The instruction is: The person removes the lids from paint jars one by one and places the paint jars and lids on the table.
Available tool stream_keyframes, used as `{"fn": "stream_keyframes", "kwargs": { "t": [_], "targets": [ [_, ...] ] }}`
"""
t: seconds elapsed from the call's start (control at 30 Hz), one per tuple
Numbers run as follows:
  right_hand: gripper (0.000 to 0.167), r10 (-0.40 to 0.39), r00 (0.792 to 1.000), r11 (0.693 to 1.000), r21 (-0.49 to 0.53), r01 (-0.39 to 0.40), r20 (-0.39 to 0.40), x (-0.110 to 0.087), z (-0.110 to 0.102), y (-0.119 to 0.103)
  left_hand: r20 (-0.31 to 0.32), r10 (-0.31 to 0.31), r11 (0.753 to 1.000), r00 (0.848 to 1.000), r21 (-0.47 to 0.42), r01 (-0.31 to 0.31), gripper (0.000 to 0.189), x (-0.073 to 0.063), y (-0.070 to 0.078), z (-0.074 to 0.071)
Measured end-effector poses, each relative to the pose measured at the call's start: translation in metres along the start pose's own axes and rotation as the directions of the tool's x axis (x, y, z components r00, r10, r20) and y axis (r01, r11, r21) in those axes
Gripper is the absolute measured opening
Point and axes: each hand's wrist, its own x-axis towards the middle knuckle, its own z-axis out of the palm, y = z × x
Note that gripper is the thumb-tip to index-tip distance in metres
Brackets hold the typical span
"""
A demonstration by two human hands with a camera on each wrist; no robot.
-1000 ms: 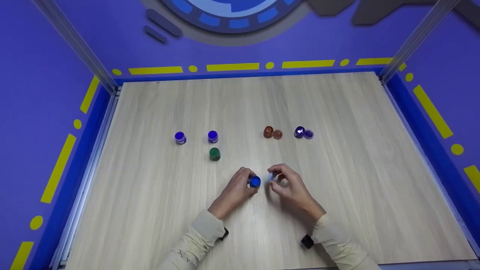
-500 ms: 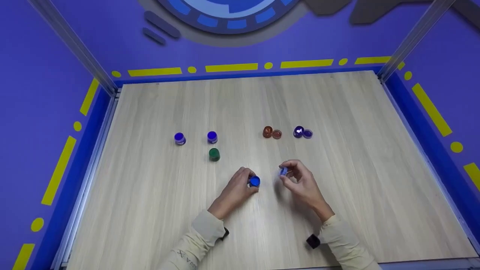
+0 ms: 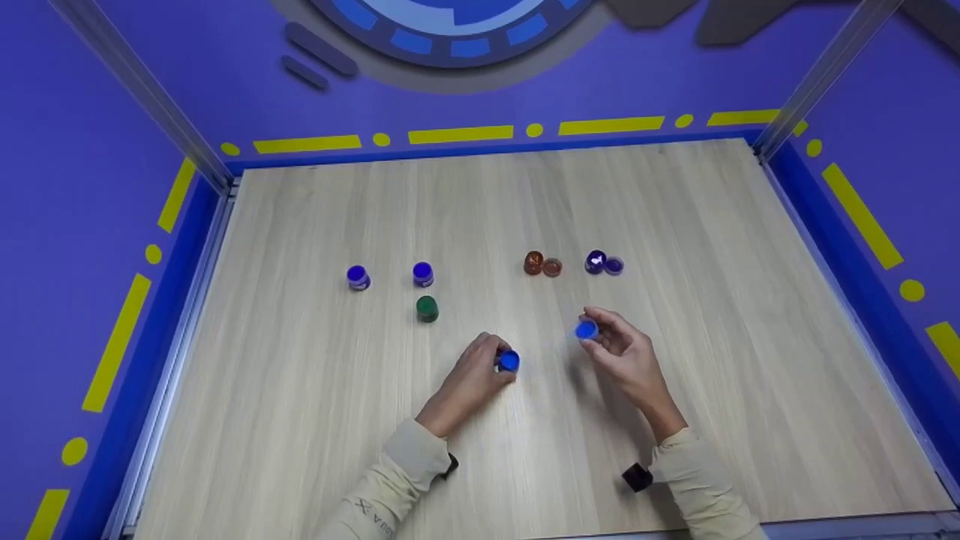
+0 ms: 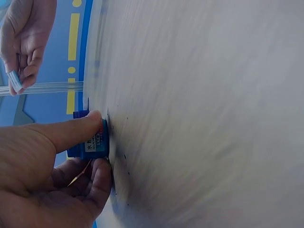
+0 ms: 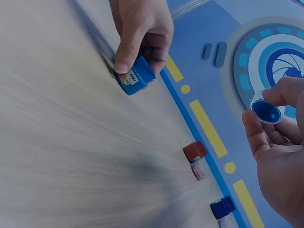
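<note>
My left hand point(image 3: 474, 375) grips a small blue paint jar point(image 3: 509, 361) by its sides, and the jar's top is uncovered. In the left wrist view the labelled paint jar point(image 4: 97, 142) stands upright on the table between thumb and fingers. To the right, my right hand point(image 3: 626, 356) pinches a clear lid point(image 3: 586, 330) above the table. Blue paint coats the inside of the lid point(image 5: 267, 111), which faces the camera in the right wrist view.
Farther back stand an open brown jar point(image 3: 533, 262) with its lid point(image 3: 552, 268) and an open purple jar point(image 3: 595, 261) with its lid point(image 3: 614, 265). On the left are two purple jars point(image 3: 358, 277) and a green jar point(image 3: 427, 308). Walls surround the wooden table point(image 3: 300, 360).
My right hand has moved right and away from the blue jar with the lid, which has turned so its blue inside shows. The left hand has stayed on the jar.
</note>
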Motion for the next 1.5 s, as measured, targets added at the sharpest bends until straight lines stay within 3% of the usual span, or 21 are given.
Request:
{"fn": "stream_keyframes", "kwargs": {
  "t": [0.27, 0.6, 0.97, 1.5],
  "targets": [
    [0.047, -0.025, 1.0, 0.998, 0.049, 0.025, -0.003, -0.002, -0.005, 0.0, -0.004, 0.001, 1.0, 1.0, -0.004, -0.001, 0.029, 0.001, 0.001, 0.0],
    [0.046, 0.038, 0.998, 0.998, 0.049, -0.036, -0.045, -0.006, -0.012, 0.003, 0.015, -0.03, 0.999, 0.999, -0.012, 0.03, 0.03, 0.005, 0.002, 0.0],
    [0.045, 0.112, 0.988, 0.993, -0.015, -0.114, -0.109, -0.01, -0.019, 0.006, 0.017, -0.012, 1.0, 1.0, 0.0, 0.012, 0.032, 0.008, 0.003, 0.0],
    [0.042, 0.188, 0.973, 0.978, -0.064, -0.198, -0.131, -0.006, -0.025, 0.015, -0.015, -0.039, 0.999, 0.999, 0.0, 0.039, 0.032, 0.032, 0.01, 0.004]
  ]
}}
